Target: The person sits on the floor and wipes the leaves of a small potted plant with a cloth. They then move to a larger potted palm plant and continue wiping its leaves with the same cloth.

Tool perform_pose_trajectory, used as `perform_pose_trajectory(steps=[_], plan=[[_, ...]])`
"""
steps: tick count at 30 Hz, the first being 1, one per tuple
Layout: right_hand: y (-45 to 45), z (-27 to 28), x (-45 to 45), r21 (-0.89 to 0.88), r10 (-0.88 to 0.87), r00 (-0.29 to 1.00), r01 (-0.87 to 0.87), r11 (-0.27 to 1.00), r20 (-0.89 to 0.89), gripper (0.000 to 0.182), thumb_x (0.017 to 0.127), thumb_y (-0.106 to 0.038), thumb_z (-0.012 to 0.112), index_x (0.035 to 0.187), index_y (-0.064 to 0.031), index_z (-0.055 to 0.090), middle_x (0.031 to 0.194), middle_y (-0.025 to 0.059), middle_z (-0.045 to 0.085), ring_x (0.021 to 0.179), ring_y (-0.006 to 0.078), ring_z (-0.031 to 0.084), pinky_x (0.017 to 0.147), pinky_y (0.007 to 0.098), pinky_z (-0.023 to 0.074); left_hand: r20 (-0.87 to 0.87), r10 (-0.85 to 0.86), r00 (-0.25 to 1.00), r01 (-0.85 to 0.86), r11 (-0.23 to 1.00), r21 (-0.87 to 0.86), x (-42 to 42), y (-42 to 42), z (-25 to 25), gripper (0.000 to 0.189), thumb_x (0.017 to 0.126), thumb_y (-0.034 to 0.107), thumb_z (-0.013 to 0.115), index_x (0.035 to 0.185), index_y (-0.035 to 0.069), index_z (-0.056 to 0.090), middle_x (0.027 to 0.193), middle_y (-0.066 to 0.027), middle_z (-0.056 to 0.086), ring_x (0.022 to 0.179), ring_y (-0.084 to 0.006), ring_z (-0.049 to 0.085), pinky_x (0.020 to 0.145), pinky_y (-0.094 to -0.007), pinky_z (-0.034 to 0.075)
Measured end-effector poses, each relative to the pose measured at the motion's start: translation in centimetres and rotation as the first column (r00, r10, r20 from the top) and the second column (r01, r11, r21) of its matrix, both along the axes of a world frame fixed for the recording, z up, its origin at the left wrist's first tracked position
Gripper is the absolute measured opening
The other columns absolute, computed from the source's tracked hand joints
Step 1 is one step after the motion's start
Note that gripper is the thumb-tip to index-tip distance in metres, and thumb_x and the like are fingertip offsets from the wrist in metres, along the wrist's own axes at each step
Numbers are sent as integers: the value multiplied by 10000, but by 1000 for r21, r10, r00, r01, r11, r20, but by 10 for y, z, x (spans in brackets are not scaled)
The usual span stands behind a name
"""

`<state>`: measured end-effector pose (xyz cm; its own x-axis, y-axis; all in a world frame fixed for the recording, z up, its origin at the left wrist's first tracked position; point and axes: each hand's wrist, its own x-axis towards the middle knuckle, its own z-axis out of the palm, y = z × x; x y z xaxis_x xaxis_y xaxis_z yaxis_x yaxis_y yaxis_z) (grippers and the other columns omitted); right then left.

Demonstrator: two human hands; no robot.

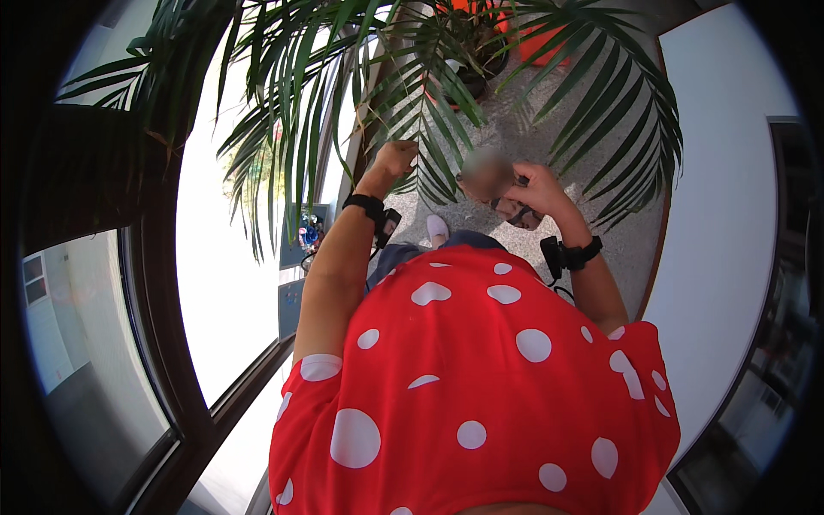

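Note:
My left hand (pixel 394 159) is closed at a drooping frond (pixel 420 122) of a potted palm, with its fingertips on the leaf near the midrib. To the right, my right hand (pixel 539 188) grips a dark, patterned item (pixel 524 215), possibly a cloth. A blurred patch covers much of that item, so its full shape is hidden. Both wrists carry black straps with small devices. The palm's pot (pixel 465 87) stands on the floor beyond my hands, partly behind the leaves.
A large window (pixel 222 270) with dark frames runs along the left. On the right stands a white wall (pixel 714 167). Another broad frond (pixel 618 96) hangs at the upper right, and orange-red objects (pixel 542 44) lie behind the pot. Speckled floor (pixel 579 161) spreads below.

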<state>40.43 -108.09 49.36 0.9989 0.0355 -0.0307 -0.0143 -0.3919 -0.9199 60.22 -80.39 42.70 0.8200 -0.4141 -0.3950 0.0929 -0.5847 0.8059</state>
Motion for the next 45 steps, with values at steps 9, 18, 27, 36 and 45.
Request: perform_pose_trajectory(steps=[9,18,27,36,45], plan=[[23,16,13,142,-1,1000,1,990,1,309,755,-90,735,1030,30,660,860,23,664,784,77,572,694,269,481,-59,-19,998,3,968,-250,-9,-8,12,189,868,141,654,927,-32,704,846,-82,689,773,-158,631,759,-283,488],[17,21,44,168,-202,943,161,973,266,317,764,-47,722,1066,23,656,948,32,636,839,98,564,747,270,474,-54,34,998,-50,942,-331,-27,11,30,155,904,132,626,832,5,675,683,-26,637,644,-101,581,639,-251,461],[8,41,145,-69,-127,780,213,975,612,479,760,-86,694,1221,15,609,1195,140,629,1063,258,626,933,309,473,74,52,996,-22,933,-360,-24,26,17,164,892,85,595,800,-22,679,674,-58,662,627,-126,610,612,-278,485],[-1,19,231,-307,0,828,208,929,561,461,775,-182,660,1230,-115,632,1221,49,634,1053,261,630,877,342,501,244,30,969,-11,997,-81,-36,10,43,216,877,181,588,776,21,692,668,-52,667,615,-155,600,616,-313,462],[-24,-30,214,-380,189,789,61,923,585,454,800,-92,631,1253,-79,609,1251,79,613,1077,306,601,910,384,484,285,7,959,-12,1000,13,-63,-15,85,176,854,164,604,844,13,694,707,-73,663,670,-150,607,666,-299,476]])
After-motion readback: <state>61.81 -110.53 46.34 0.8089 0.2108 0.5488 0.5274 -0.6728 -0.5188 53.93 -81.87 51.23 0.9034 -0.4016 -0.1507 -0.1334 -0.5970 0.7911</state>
